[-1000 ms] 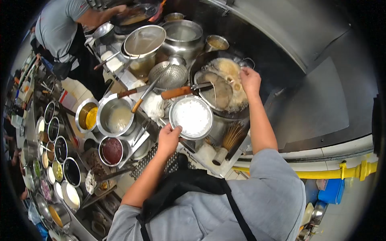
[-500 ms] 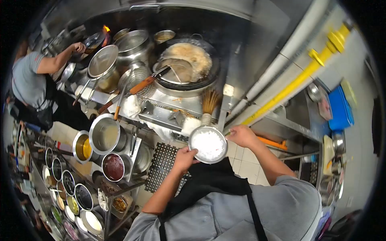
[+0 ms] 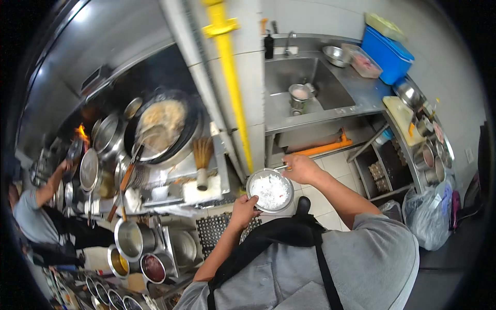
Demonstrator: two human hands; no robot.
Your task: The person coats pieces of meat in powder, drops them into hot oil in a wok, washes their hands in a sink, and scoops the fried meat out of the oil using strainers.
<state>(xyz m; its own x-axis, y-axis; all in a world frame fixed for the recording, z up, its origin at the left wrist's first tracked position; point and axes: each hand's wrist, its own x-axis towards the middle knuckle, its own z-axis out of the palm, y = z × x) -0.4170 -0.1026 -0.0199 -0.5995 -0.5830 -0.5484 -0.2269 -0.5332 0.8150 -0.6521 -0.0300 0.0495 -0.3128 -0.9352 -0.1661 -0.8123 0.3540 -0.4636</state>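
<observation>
A metal bowl (image 3: pixel 274 208) of white contents (image 3: pixel 271 190) sits at the centre of the frame, the left hand's (image 3: pixel 244 211) grip closed on its lower-left rim, thumb over the edge. The right hand (image 3: pixel 303 169) is curled at the upper-right rim beside a thin metal piece (image 3: pixel 281 167); whether its grip has hold of it I cannot tell. Farther out, a foaming wok (image 3: pixel 192 124) stands upper left, near a bristle brush (image 3: pixel 202 157), and a steel sink (image 3: pixel 330 85) upper right.

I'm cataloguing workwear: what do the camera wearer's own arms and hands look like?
The left hand and right hand are bare, with no gloves showing. Short, plain grey sleeves leave the forearms bare. No watch or bracelet can be made out.
</observation>
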